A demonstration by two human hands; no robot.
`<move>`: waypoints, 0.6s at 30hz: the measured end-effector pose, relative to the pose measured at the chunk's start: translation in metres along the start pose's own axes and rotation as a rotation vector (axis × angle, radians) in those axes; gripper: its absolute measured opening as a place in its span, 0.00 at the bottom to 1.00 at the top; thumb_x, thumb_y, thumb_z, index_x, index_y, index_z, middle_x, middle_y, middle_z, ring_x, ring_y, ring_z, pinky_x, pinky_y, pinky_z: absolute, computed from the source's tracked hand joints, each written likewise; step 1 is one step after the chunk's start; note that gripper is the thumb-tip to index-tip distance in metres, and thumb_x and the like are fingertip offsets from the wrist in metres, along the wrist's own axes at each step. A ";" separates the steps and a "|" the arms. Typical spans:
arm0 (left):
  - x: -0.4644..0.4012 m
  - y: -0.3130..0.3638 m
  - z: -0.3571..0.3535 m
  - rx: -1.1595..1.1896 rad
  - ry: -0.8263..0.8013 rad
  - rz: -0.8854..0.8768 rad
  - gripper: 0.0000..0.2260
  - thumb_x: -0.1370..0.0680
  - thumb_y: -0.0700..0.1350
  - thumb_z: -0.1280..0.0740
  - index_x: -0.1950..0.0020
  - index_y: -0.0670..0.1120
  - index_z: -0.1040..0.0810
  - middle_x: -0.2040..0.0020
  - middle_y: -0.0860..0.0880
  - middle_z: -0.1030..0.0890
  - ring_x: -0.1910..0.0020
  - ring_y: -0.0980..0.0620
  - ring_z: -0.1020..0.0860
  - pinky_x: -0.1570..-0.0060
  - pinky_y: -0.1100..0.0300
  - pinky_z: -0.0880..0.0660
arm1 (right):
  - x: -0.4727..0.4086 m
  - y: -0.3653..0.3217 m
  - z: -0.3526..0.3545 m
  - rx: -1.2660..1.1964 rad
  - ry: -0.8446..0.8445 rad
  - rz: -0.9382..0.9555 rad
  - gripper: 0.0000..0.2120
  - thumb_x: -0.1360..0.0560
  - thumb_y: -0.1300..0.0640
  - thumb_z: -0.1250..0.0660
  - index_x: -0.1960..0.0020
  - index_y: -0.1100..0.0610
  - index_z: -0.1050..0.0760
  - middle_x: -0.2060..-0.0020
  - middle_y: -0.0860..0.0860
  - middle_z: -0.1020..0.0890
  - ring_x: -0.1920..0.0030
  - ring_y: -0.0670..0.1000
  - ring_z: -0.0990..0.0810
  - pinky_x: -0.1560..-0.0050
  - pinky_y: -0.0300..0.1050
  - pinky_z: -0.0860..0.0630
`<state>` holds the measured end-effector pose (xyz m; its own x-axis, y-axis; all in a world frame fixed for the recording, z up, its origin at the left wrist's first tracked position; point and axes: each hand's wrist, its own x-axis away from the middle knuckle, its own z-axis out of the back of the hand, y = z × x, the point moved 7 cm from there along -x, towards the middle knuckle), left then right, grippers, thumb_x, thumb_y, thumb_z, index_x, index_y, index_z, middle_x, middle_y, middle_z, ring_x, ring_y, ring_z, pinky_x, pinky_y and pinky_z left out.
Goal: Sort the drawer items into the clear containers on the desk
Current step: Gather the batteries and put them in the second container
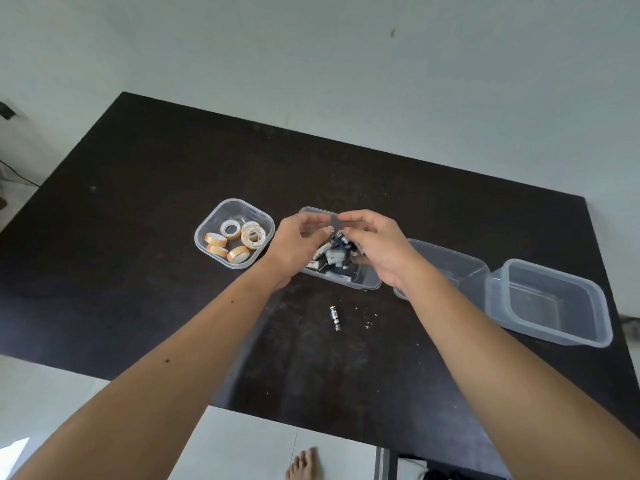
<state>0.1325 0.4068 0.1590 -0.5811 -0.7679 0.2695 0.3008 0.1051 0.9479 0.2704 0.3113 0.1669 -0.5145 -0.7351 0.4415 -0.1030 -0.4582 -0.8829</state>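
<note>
no legible text on anything

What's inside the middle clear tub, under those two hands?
The middle tub holds a heap of batteries. The left hand and right hand hide part of the heap.

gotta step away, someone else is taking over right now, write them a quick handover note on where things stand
Left hand: over the middle container, fingers loosely curled, holding nothing visible.
Right hand: over the same container, fingers curled by the batteries; whether it grips one is unclear.
Done: tape rolls in the left container; a pile of batteries in the middle one.
Left: one loose battery on the desk in front of the middle container. Two containers on the right look empty.
</note>
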 end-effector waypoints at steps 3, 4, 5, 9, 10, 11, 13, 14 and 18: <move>0.007 0.007 0.006 0.038 0.009 -0.063 0.10 0.18 0.39 0.28 0.38 0.48 0.16 0.43 0.50 0.14 0.39 0.52 0.17 0.36 0.55 0.21 | 0.009 -0.007 0.003 0.000 0.009 0.026 0.13 0.17 0.65 0.33 0.43 0.51 0.15 0.52 0.50 0.14 0.48 0.54 0.16 0.45 0.60 0.16; 0.011 0.008 0.009 0.073 0.013 -0.074 0.10 0.19 0.40 0.27 0.39 0.50 0.16 0.43 0.50 0.14 0.39 0.50 0.16 0.35 0.53 0.20 | 0.013 -0.009 0.003 0.004 0.008 0.037 0.13 0.17 0.65 0.33 0.43 0.50 0.15 0.50 0.50 0.14 0.46 0.56 0.15 0.44 0.62 0.16; 0.013 0.007 0.012 0.118 0.017 -0.077 0.10 0.19 0.40 0.26 0.40 0.51 0.16 0.42 0.49 0.14 0.39 0.48 0.16 0.35 0.50 0.20 | 0.017 -0.010 0.004 0.013 0.009 0.053 0.12 0.18 0.65 0.32 0.43 0.50 0.15 0.49 0.50 0.14 0.43 0.57 0.15 0.42 0.62 0.15; 0.031 0.004 0.018 0.334 -0.028 -0.066 0.10 0.18 0.35 0.29 0.39 0.44 0.18 0.43 0.44 0.15 0.47 0.45 0.13 0.41 0.49 0.16 | 0.037 -0.017 0.005 0.053 -0.005 0.158 0.11 0.20 0.65 0.29 0.43 0.52 0.15 0.48 0.50 0.13 0.44 0.51 0.14 0.44 0.52 0.14; 0.036 0.004 0.019 0.356 -0.038 -0.073 0.10 0.18 0.34 0.29 0.38 0.43 0.19 0.44 0.43 0.16 0.49 0.46 0.13 0.42 0.50 0.15 | 0.044 -0.018 0.004 0.054 -0.027 0.180 0.11 0.21 0.65 0.27 0.43 0.52 0.15 0.49 0.50 0.13 0.46 0.49 0.13 0.47 0.48 0.14; 0.040 0.003 0.021 0.372 -0.047 -0.077 0.11 0.19 0.34 0.29 0.38 0.42 0.19 0.45 0.43 0.16 0.50 0.47 0.13 0.43 0.50 0.15 | 0.053 -0.018 0.001 0.060 -0.057 0.196 0.11 0.21 0.64 0.26 0.43 0.52 0.15 0.49 0.51 0.13 0.49 0.48 0.13 0.49 0.45 0.15; 0.050 -0.002 0.025 0.400 -0.065 -0.064 0.12 0.19 0.34 0.28 0.37 0.41 0.19 0.45 0.43 0.16 0.51 0.47 0.13 0.43 0.49 0.15 | 0.068 -0.010 -0.007 0.096 -0.117 0.213 0.11 0.23 0.63 0.24 0.43 0.53 0.15 0.50 0.53 0.13 0.56 0.48 0.15 0.51 0.44 0.15; 0.055 -0.005 0.027 0.418 -0.074 -0.051 0.12 0.20 0.35 0.28 0.37 0.41 0.19 0.45 0.43 0.16 0.51 0.47 0.13 0.42 0.48 0.15 | 0.074 -0.003 -0.011 0.128 -0.139 0.218 0.11 0.24 0.62 0.23 0.43 0.53 0.15 0.50 0.54 0.13 0.58 0.48 0.16 0.51 0.45 0.16; 0.078 -0.029 0.036 0.514 -0.078 0.002 0.15 0.25 0.39 0.25 0.38 0.42 0.18 0.48 0.44 0.14 0.52 0.46 0.14 0.42 0.46 0.16 | 0.091 0.034 -0.029 0.310 -0.152 0.216 0.13 0.28 0.58 0.18 0.45 0.52 0.14 0.53 0.50 0.12 0.59 0.53 0.15 0.48 0.44 0.17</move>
<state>0.0513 0.3664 0.1584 -0.6415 -0.7201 0.2646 -0.0967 0.4181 0.9033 0.1957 0.2432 0.1722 -0.3625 -0.8856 0.2903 0.2670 -0.3971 -0.8780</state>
